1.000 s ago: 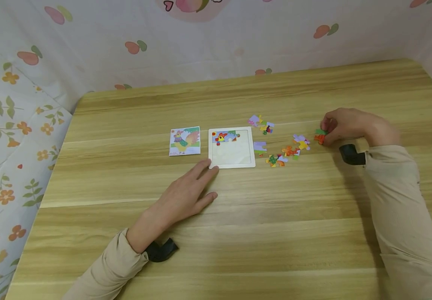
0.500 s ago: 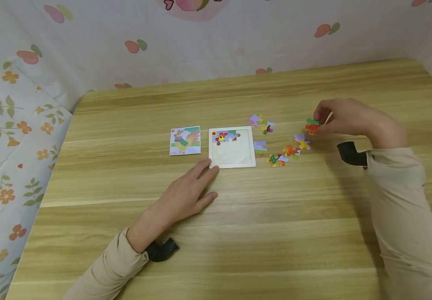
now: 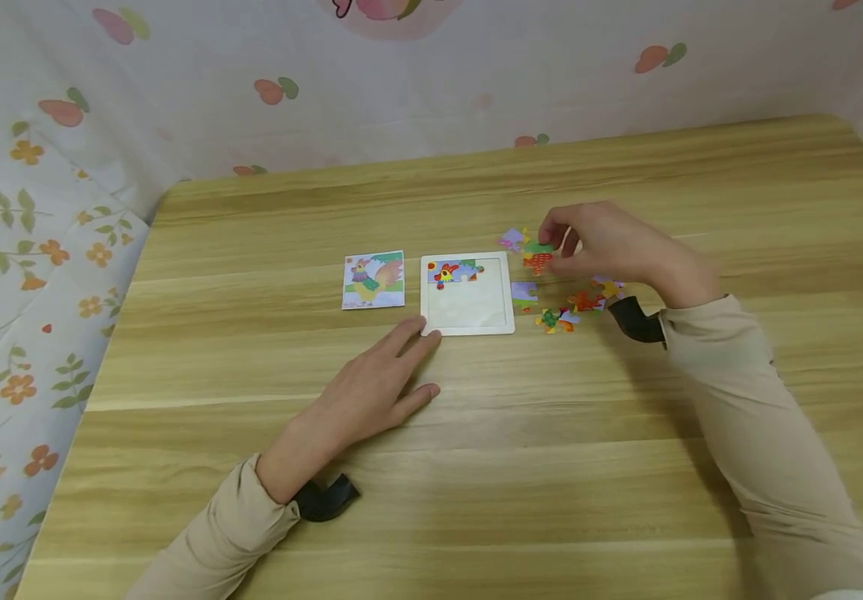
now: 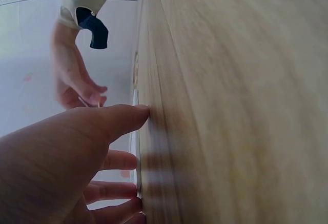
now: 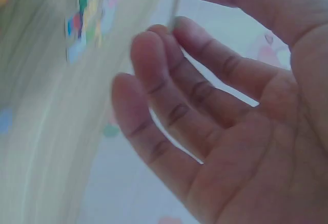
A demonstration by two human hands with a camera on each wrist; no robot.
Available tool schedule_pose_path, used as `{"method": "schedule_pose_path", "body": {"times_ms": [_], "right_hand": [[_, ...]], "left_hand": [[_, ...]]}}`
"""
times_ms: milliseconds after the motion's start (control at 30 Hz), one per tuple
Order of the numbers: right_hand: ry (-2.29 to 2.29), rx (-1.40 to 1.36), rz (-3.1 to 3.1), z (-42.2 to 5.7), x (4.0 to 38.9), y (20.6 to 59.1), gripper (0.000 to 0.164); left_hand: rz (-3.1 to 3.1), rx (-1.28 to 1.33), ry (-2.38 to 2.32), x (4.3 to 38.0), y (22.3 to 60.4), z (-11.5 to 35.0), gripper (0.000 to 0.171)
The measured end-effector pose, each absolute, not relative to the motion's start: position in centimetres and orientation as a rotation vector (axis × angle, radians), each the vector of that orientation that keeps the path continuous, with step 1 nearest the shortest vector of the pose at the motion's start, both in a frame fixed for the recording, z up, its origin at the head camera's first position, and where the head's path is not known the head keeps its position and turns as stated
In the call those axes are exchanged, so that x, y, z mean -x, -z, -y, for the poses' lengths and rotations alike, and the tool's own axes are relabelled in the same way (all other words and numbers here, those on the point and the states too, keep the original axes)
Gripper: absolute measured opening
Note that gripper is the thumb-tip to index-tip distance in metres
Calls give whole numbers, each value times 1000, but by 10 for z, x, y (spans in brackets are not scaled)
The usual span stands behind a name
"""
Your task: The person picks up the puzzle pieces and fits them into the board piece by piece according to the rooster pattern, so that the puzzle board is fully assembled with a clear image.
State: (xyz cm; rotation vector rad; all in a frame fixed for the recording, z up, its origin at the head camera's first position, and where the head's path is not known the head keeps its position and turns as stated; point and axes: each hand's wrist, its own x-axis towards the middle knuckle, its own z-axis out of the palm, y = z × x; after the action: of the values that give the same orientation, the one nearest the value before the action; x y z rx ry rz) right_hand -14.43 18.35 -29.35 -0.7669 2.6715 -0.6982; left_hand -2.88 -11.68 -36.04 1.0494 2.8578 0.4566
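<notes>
In the head view my right hand [image 3: 611,242] pinches a green-and-red jigsaw piece [image 3: 538,260] between thumb and fingers, above the loose pieces right of the frame. In the right wrist view the piece [image 5: 175,8] shows edge-on as a thin strip. My left hand [image 3: 360,387] rests with fingers extended, its fingertips on the lower left corner of the white puzzle frame [image 3: 469,330]. Joined pieces with a rooster's head [image 3: 446,273] lie in the frame's upper left; the rest of its inside is bare. In the left wrist view the left thumb [image 4: 125,119] touches the table.
A rooster picture card [image 3: 373,281] lies left of the frame. To its right are a lilac-and-green piece [image 3: 525,294], several loose pieces [image 3: 557,320] and another cluster [image 3: 512,239] farther back. A patterned cloth [image 3: 401,100] hangs behind the wooden table [image 3: 476,467].
My right hand has lifted the green-and-red jigsaw piece off the table's right side and carried it left towards the frame. My left hand has stayed at the frame's corner.
</notes>
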Motion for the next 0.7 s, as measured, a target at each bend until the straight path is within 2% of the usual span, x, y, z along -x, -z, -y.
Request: {"method": "schedule_pose_path", "body": {"times_ms": [400,700], "right_hand": [[710,852,-2672,-145,158,315,22],[749,878,-2676,-138,158,329,24]], "left_hand": [[-2862,-1033,-446,28,361,117,58],[-2854,-1041,-446,30,361,115,57]]}}
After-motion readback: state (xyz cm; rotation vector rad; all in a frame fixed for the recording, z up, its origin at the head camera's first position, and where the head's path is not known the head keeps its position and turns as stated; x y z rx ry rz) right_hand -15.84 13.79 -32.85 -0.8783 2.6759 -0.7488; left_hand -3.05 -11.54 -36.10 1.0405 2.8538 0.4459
